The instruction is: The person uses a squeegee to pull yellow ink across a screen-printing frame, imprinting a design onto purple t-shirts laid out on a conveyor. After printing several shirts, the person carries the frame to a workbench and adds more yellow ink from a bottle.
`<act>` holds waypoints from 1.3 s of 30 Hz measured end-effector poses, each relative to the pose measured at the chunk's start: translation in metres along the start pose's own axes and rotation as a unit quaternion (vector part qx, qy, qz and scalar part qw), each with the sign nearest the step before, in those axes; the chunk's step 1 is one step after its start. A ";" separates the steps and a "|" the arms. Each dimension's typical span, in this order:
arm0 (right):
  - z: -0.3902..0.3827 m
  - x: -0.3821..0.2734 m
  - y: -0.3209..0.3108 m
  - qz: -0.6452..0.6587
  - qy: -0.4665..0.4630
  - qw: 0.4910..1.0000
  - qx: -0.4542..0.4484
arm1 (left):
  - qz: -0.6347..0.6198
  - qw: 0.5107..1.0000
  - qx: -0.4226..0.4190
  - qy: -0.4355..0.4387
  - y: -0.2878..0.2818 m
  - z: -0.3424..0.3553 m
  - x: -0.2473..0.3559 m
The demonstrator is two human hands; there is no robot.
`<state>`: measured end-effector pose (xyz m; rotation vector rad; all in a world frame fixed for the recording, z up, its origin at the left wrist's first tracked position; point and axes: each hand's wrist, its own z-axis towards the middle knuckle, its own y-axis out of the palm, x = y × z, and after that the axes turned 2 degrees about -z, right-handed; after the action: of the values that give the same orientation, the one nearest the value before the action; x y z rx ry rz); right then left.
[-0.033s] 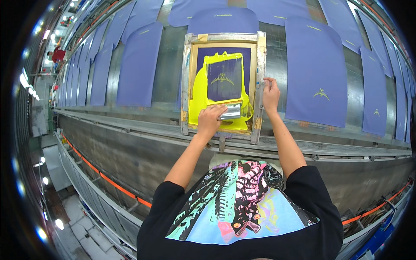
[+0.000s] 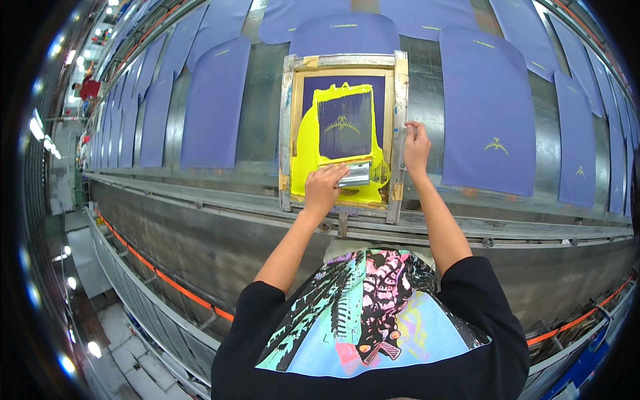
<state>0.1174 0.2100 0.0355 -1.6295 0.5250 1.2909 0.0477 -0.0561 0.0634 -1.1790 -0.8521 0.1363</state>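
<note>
My left hand [image 2: 324,187] is closed on the left end of a metal squeegee [image 2: 355,175]. The squeegee lies near the close end of a screen printing frame [image 2: 401,87], in bright yellow ink [image 2: 305,150]. Ink borders a dark mesh window [image 2: 345,143] with a winged emblem on it, and spreads wide on the left side. At the frame's right rail, my right hand [image 2: 417,148] has its fingers closed on the rail's outer edge. What its fingertips grip there is partly hidden.
Blue-purple fabric panels [image 2: 487,120] lie in rows along the long metal table [image 2: 260,100], some with yellow prints. A metal rail [image 2: 453,228] runs along the near edge. An orange strip [image 2: 160,273] lies at lower left. Far left, a person in red [image 2: 89,87] stands.
</note>
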 end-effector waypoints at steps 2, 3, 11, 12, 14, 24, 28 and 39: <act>-0.001 -0.004 -0.001 -0.009 0.015 1.000 -0.022 | 0.000 1.000 0.023 0.002 0.003 -0.014 0.001; -0.002 -0.007 -0.001 -0.014 0.023 0.999 -0.033 | 0.003 1.000 0.028 0.005 0.004 -0.021 0.000; 0.000 0.001 -0.012 -0.030 0.023 0.999 -0.003 | 0.048 0.997 -0.010 0.060 0.011 -0.061 0.006; -0.001 0.001 -0.015 -0.030 0.020 0.999 0.004 | 0.064 0.995 0.022 0.076 0.013 -0.054 0.005; 0.002 -0.005 -0.016 -0.028 0.020 0.999 0.002 | 0.065 0.997 0.022 0.043 0.007 -0.003 -0.003; 0.006 -0.014 0.002 -0.027 0.000 1.000 0.000 | 0.038 0.999 0.025 -0.002 -0.028 0.187 -0.050; 0.011 -0.012 0.000 -0.024 0.019 1.000 -0.002 | 0.038 0.996 0.055 0.057 -0.001 0.107 -0.037; -0.003 -0.013 0.008 -0.026 0.011 1.000 0.009 | 0.043 0.997 -0.043 -0.049 -0.034 0.208 -0.082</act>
<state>0.1080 0.2008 0.0436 -1.6341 0.5037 1.2281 -0.1549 0.0446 0.0744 -1.2991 -0.9001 0.2310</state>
